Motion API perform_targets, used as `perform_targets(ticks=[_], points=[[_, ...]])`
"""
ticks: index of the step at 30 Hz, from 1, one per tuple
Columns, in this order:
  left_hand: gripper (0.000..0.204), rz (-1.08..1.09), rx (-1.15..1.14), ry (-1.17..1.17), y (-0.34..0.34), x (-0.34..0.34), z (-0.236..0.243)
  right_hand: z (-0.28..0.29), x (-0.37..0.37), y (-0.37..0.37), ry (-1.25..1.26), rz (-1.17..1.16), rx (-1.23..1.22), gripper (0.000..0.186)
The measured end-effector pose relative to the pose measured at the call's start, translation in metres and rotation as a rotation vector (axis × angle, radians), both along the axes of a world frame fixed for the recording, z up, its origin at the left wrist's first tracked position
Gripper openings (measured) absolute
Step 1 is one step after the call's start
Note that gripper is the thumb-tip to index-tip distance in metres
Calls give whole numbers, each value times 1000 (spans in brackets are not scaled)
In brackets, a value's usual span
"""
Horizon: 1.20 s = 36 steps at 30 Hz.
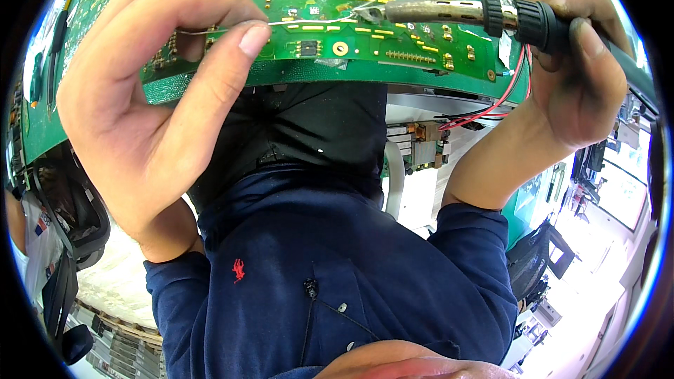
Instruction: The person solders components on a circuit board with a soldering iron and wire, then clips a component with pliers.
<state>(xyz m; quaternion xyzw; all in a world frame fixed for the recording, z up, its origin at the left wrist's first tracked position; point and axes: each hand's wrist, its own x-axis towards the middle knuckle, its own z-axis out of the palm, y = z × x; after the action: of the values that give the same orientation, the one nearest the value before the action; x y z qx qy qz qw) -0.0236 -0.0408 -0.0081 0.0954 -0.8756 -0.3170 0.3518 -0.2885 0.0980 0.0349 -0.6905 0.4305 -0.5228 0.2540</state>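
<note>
Green circuit board [390, 41], silvery wire [309, 22], black-handled soldering iron [449, 11]

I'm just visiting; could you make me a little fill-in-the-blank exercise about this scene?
1. The left grip pinches the solder wire between finger and ____.
2. The right grip holds the soldering iron by its ____ handle.
3. The circuit board is mainly ____.
4. The small emblem on the dark blue shirt is ____.

Missing words: thumb; black; green; red.
</note>
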Motion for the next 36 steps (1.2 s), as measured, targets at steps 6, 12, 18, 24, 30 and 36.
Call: perform_targets(ticks=[6,12,18,24,30,36], points=[[7,-10,-31,-8,-1,-2,1,3,0,6,-52,-114,82,32],[7,15,-7,-51,-1,2,2,7,-4,0,3,-10,62,34],[7,-16,-35,31,-2,-2,-3,-2,15,-14,-121,-186,-81,27],[7,1,5,-30,-1,1,1,4,-3,-1,-126,-212,52,33],[7,6,-46,-46,-2,0,3,-9,14,-25,-191,-170,-124,25],[7,9,-20,-19,-2,1,0,-7,23,-24,-199,-224,-112,26]])
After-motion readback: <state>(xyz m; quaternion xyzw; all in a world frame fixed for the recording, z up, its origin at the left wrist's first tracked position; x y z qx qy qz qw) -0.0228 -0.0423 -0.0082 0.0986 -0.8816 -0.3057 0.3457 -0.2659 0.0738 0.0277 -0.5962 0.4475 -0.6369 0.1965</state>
